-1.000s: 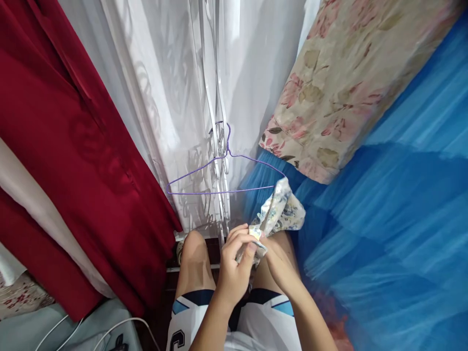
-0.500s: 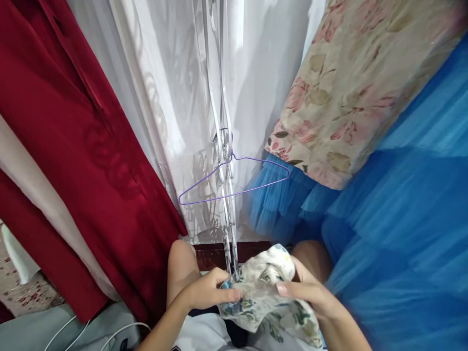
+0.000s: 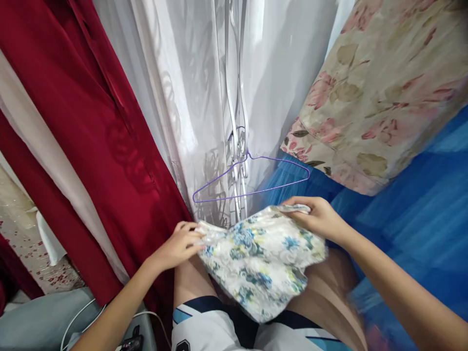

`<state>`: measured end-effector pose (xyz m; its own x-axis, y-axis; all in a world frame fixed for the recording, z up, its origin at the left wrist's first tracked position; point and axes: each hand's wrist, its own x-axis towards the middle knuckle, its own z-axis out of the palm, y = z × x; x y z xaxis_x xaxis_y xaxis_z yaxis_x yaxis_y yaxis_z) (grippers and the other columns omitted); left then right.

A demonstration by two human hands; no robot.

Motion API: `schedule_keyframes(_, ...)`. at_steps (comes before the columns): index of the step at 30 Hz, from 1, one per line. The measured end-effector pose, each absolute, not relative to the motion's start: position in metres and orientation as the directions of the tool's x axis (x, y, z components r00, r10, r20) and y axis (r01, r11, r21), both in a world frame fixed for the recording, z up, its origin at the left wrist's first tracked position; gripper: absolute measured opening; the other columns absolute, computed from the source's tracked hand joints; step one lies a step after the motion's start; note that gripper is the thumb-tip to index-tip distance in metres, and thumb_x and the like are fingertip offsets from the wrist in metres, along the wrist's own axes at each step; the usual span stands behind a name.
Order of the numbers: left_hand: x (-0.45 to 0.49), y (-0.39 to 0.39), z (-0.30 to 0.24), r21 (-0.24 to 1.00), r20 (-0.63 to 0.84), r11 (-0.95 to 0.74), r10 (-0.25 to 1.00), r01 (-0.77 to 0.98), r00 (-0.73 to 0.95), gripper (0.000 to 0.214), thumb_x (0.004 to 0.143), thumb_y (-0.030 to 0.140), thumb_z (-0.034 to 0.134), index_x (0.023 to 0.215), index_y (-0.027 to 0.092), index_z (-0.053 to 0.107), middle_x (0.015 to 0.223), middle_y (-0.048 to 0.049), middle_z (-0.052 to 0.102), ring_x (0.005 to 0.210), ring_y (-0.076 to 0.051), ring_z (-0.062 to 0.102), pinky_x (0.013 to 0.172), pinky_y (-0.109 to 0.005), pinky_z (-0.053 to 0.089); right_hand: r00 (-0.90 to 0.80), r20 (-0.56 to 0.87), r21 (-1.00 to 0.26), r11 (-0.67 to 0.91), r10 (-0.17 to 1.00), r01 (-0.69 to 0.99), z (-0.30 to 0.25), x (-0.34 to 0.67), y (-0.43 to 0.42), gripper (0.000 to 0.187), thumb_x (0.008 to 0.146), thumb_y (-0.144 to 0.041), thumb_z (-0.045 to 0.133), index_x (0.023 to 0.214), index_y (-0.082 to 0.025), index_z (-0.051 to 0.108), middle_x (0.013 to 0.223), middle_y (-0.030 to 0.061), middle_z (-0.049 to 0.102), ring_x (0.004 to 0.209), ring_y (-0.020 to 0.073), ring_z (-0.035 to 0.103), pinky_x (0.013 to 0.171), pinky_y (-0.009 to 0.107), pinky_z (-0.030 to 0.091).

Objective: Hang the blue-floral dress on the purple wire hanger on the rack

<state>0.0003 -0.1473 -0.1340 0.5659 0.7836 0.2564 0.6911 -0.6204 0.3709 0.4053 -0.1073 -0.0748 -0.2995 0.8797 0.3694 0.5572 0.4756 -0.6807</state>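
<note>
A white cloth printed with blue and green flowers (image 3: 261, 261) is spread above my lap, between both hands. My left hand (image 3: 181, 243) grips its left upper corner, fingers bent over the edge. At the right upper edge my right hand (image 3: 314, 214) pinches the fabric, thumb and fingers closed on it. Whether the cloth is a garment or a plain piece, I cannot tell. Just beyond it, a purple wire hanger (image 3: 252, 192) with nothing on it hangs from a white metal stand (image 3: 241, 97).
Dark red curtains (image 3: 91, 146) hang on the left, white curtains (image 3: 190, 87) behind the stand. To the right are a pink-flowered cloth (image 3: 365, 112) and blue tulle (image 3: 413, 219). A grey surface with a white cable (image 3: 78, 312) lies at lower left.
The flowered cloth, bunched low in my lap before, is now spread wider and held higher. My hands have moved apart and up to its corners. The view has shifted slightly.
</note>
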Motion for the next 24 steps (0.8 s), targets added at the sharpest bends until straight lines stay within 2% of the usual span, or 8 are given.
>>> schedule_keyframes(2, -0.014, -0.128, -0.115, 0.274, 0.345, -0.573, 0.808, 0.772, 0.478, 0.027, 0.096, 0.038, 0.049, 0.098, 0.031, 0.075, 0.133, -0.0046, 0.063, 0.133, -0.032, 0.040, 0.109, -0.054, 0.023, -0.255, 0.465, -0.607, 0.515, 0.848, 0.605, -0.079, 0.398, -0.078, 0.043, 0.080, -0.033, 0.059, 0.117, -0.014, 0.071, 0.094, 0.0092, 0.075, 0.070, 0.0218, 0.062, 0.064, 0.029, 0.043)
schedule_keyframes(4, -0.024, -0.109, -0.100, 0.212, 0.448, -0.503, 0.812, 0.838, 0.374, 0.032, 0.097, 0.037, 0.045, 0.091, 0.030, 0.076, 0.144, -0.0023, 0.054, 0.136, -0.034, 0.037, 0.107, -0.058, 0.023, -0.244, 0.512, -0.517, 0.522, 0.823, 0.678, -0.085, 0.388, -0.055, 0.052, 0.081, -0.032, 0.057, 0.130, -0.015, 0.064, 0.099, 0.0105, 0.076, 0.071, 0.0230, 0.064, 0.066, 0.030, 0.043)
schedule_keyframes(6, -0.029, -0.096, -0.089, 0.186, 0.539, -0.443, 0.792, 0.877, 0.286, 0.036, 0.098, 0.036, 0.043, 0.084, 0.027, 0.075, 0.148, -0.0032, 0.050, 0.130, -0.035, 0.045, 0.104, -0.056, 0.030, -0.267, 0.498, -0.441, 0.506, 0.825, 0.741, -0.089, 0.377, -0.044, 0.043, 0.085, -0.032, 0.053, 0.121, -0.017, 0.069, 0.092, 0.0097, 0.076, 0.071, 0.0235, 0.065, 0.066, 0.030, 0.042)
schedule_keyframes(8, -0.028, -0.090, -0.080, 0.201, 0.607, -0.412, 0.764, 0.889, 0.218, 0.036, 0.098, 0.036, 0.041, 0.091, 0.026, 0.075, 0.142, -0.0059, 0.056, 0.118, -0.032, 0.055, 0.100, -0.050, 0.037, -0.279, 0.468, -0.401, 0.483, 0.839, 0.779, -0.091, 0.368, -0.043, 0.033, 0.088, -0.036, 0.049, 0.099, -0.018, 0.075, 0.079, 0.0084, 0.074, 0.069, 0.0232, 0.065, 0.063, 0.028, 0.039)
schedule_keyframes(12, -0.018, -0.094, -0.062, 0.295, 0.701, -0.395, 0.708, 0.870, 0.083, 0.036, 0.099, 0.035, 0.039, 0.111, 0.023, 0.071, 0.119, -0.0074, 0.070, 0.106, -0.028, 0.064, 0.090, -0.037, 0.045, -0.214, 0.483, -0.391, 0.427, 0.849, 0.815, -0.091, 0.357, -0.055, 0.042, 0.091, -0.051, 0.047, 0.073, -0.019, 0.067, 0.063, 0.0072, 0.068, 0.061, 0.0216, 0.061, 0.056, 0.027, 0.032)
schedule_keyframes(18, 0.022, -0.091, -0.031, 0.317, 0.780, -0.532, 0.617, 0.785, 0.103, 0.030, 0.098, 0.033, 0.045, 0.112, 0.017, 0.066, 0.114, -0.0088, 0.067, 0.104, -0.023, 0.062, 0.091, -0.030, 0.045, -0.196, 0.496, -0.444, 0.441, 0.846, 0.780, -0.099, 0.342, -0.071, 0.044, 0.090, -0.053, 0.050, 0.064, -0.020, 0.059, 0.056, 0.0041, 0.062, 0.054, 0.0183, 0.054, 0.054, 0.027, 0.028)
schedule_keyframes(22, 0.065, -0.081, -0.024, 0.246, 0.764, -0.564, 0.613, 0.788, 0.200, 0.035, 0.094, 0.034, 0.056, 0.127, 0.021, 0.057, 0.126, -0.0084, 0.062, 0.110, -0.026, 0.061, 0.090, -0.032, 0.046, -0.221, 0.496, -0.509, 0.487, 0.840, 0.710, -0.104, 0.335, -0.082, 0.035, 0.089, -0.043, 0.052, 0.067, -0.019, 0.063, 0.061, 0.0046, 0.065, 0.061, 0.0202, 0.059, 0.057, 0.027, 0.035)
schedule_keyframes(24, 0.076, -0.077, -0.027, 0.229, 0.764, -0.566, 0.609, 0.792, 0.215, 0.033, 0.094, 0.032, 0.056, 0.126, 0.024, 0.059, 0.124, -0.0068, 0.064, 0.107, -0.026, 0.062, 0.085, -0.032, 0.046, -0.216, 0.546, -0.550, 0.541, 0.809, 0.637, -0.104, 0.343, -0.091, 0.024, 0.087, -0.032, 0.051, 0.079, -0.019, 0.069, 0.073, 0.0058, 0.071, 0.069, 0.0212, 0.063, 0.063, 0.027, 0.041)
